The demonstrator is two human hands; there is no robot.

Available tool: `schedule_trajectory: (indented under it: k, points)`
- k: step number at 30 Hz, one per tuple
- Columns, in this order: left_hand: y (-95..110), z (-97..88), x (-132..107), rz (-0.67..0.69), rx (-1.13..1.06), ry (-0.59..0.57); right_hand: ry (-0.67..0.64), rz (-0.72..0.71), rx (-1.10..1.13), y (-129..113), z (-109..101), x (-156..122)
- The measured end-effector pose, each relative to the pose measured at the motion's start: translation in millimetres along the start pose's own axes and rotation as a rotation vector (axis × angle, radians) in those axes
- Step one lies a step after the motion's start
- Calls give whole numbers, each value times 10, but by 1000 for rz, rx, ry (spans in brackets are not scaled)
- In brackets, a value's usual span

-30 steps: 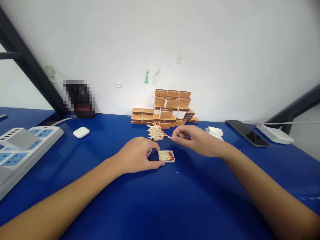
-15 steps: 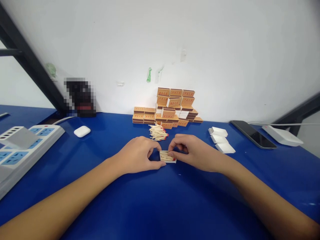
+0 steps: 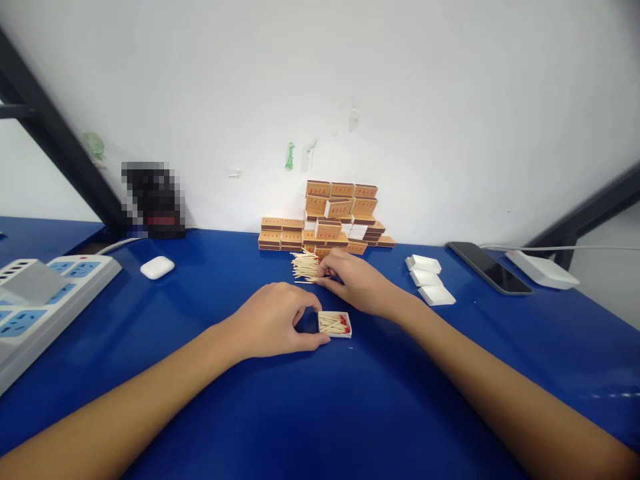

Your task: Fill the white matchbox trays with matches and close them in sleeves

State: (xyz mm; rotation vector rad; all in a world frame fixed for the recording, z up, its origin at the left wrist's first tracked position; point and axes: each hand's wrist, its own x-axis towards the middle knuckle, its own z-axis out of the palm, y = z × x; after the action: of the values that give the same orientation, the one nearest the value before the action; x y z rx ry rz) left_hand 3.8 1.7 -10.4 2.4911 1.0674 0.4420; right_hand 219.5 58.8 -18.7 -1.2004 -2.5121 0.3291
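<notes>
A small white matchbox tray (image 3: 335, 325) with several red-tipped matches lies on the blue table (image 3: 320, 413). My left hand (image 3: 273, 319) pinches the tray's left end between thumb and fingers. My right hand (image 3: 353, 280) reaches beyond the tray to the loose pile of matches (image 3: 305, 266), its fingertips closed at the pile's right edge. Whether a match is between those fingertips I cannot make out.
Stacked orange matchboxes (image 3: 334, 217) stand against the white wall. Three empty white trays (image 3: 426, 279) lie to the right, then a dark phone (image 3: 489, 267) and a white adapter (image 3: 542, 269). A white earbud case (image 3: 157, 267) and a power strip (image 3: 37, 300) sit at left.
My right hand moved from the tray back up to the loose match pile. The left hand has stayed on the tray.
</notes>
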Motion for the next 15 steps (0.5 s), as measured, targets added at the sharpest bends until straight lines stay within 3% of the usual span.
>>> schedule_trajectory:
  k: [8, 15]
  points:
    - [-35, 3, 10, -3, -8, 15, -141, 85, -71, -5, -132, -104]
    - [-37, -2, -1, -14, -30, 11, -135, 56, -99, 23, -172, -132]
